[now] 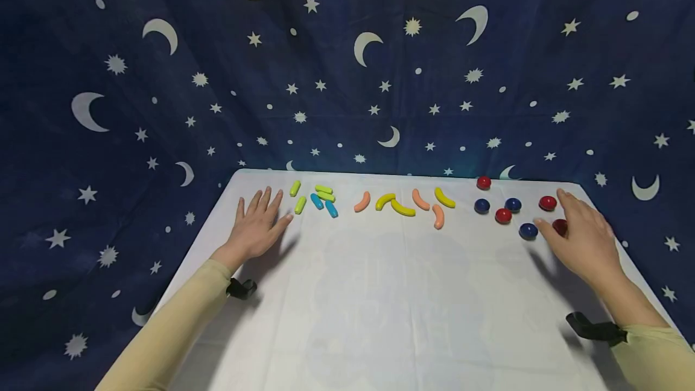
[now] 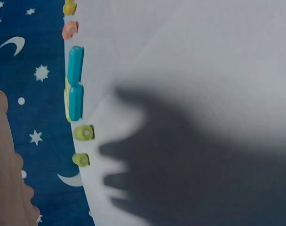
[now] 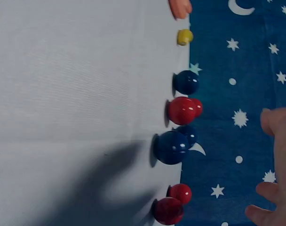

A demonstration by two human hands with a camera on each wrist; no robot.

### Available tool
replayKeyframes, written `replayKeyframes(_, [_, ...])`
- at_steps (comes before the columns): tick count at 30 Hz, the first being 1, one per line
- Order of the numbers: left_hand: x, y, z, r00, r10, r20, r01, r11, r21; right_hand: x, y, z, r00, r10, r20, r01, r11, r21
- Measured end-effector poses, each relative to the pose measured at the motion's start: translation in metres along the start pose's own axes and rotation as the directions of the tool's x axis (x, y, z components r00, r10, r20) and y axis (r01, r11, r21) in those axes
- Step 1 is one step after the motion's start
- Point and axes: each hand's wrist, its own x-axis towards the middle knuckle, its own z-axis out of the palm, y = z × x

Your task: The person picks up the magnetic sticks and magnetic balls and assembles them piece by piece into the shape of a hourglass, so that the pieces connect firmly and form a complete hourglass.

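My left hand (image 1: 254, 227) hovers palm down over the table's left side with its fingers spread, holding nothing. Just beyond its fingertips lie several lime-green capsule-shaped pieces (image 1: 300, 204) and two blue ones (image 1: 332, 209). On the right, my right hand (image 1: 583, 241) is held above the cloth, thumb and fingers apart. It partly covers a dark red ball (image 1: 560, 227), while another red ball (image 1: 548, 203) sits by its index fingertip. A dark blue ball (image 1: 528, 231) lies beside the thumb. Both hands cast shadows on the cloth.
Yellow banana-shaped pieces (image 1: 403, 207) and orange curved pieces (image 1: 420, 199) lie mid-table near the far edge. More red balls (image 1: 503, 216) and blue balls (image 1: 481, 206) are left of my right hand. A dark star-patterned curtain (image 1: 336, 65) hangs behind the white table (image 1: 369, 306).
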Motion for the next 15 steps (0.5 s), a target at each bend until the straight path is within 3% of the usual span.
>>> replayKeyframes(6, [0.000, 0.011, -0.004, 0.995, 0.069, -0.076, -0.072, 0.997, -0.029, 0.002, 0.001, -0.016, 0.991, 0.129, -0.028, -0.126, 0.989, 0.079])
replayKeyframes(15, [0.000, 0.026, -0.008, 0.970, 0.161, -0.182, -0.181, 0.978, -0.099, -0.002, 0.007, -0.021, 0.967, 0.257, -0.006, -0.253, 0.956, 0.151])
